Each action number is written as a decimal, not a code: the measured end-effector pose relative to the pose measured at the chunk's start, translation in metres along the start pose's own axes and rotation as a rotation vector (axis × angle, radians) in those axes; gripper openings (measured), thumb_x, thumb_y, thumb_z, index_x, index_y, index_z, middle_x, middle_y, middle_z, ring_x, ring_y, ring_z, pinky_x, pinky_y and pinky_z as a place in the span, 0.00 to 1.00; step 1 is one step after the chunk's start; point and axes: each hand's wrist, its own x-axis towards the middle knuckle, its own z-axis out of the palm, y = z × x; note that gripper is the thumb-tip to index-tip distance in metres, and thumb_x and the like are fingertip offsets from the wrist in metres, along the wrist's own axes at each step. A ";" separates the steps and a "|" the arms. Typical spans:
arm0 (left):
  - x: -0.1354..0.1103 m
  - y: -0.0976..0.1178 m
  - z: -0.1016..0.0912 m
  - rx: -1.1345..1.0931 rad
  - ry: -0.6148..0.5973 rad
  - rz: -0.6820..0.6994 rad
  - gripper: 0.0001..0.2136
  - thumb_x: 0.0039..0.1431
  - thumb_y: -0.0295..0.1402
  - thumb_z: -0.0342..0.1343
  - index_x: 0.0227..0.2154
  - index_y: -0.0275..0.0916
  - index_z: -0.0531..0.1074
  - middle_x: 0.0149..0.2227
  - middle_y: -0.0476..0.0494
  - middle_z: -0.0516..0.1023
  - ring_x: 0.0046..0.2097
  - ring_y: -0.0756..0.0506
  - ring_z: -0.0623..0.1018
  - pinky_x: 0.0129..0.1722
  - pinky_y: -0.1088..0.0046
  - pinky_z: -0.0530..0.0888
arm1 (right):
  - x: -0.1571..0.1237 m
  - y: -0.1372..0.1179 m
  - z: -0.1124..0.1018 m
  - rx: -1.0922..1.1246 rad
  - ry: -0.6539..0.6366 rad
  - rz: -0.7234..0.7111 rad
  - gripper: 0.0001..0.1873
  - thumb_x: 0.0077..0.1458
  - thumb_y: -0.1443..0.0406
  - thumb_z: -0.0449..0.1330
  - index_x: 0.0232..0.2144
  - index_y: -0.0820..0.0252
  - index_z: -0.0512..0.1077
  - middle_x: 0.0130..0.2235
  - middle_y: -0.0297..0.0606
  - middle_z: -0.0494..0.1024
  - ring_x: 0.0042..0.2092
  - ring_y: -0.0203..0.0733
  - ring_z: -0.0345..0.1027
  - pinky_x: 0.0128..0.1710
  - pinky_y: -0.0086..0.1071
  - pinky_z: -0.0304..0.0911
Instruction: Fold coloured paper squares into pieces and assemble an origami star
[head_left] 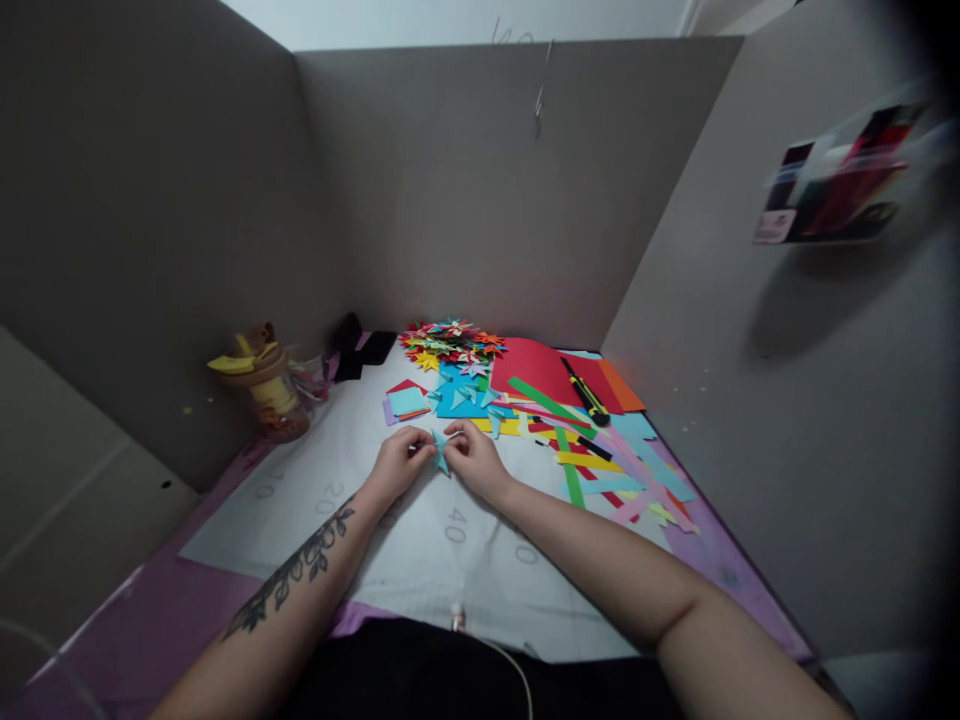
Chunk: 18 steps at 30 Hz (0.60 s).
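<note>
Between my hands is a light blue folded paper star (441, 455), its points sticking up and down. My left hand (401, 460) pinches its left side between thumb and fingertips. From the right, my right hand (474, 458) grips the other side, with its fingers curled. Just beyond them, several light blue folded paper pieces (466, 395) lie on a blue sheet (452, 408). A small stack of coloured paper squares (407, 401) sits behind my left hand. Farther back is a heap of many-coloured paper stars (450, 342).
Paper strips (592, 462) lie scattered on the right, near a yellow-black utility knife (585, 392) on red sheets (525, 365). A pot-like container (270, 390) stands at the left wall, with black objects (367, 347) beside it. Grey partitions (480, 180) enclose the table; a clear pouch (840, 185) hangs right.
</note>
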 end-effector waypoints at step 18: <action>0.000 0.010 0.007 -0.370 0.060 -0.291 0.09 0.50 0.34 0.56 0.23 0.38 0.61 0.19 0.54 0.66 0.21 0.53 0.68 0.22 0.78 0.63 | -0.003 -0.006 0.005 -0.066 -0.043 -0.032 0.12 0.49 0.65 0.55 0.38 0.57 0.62 0.23 0.25 0.65 0.24 0.33 0.61 0.25 0.27 0.57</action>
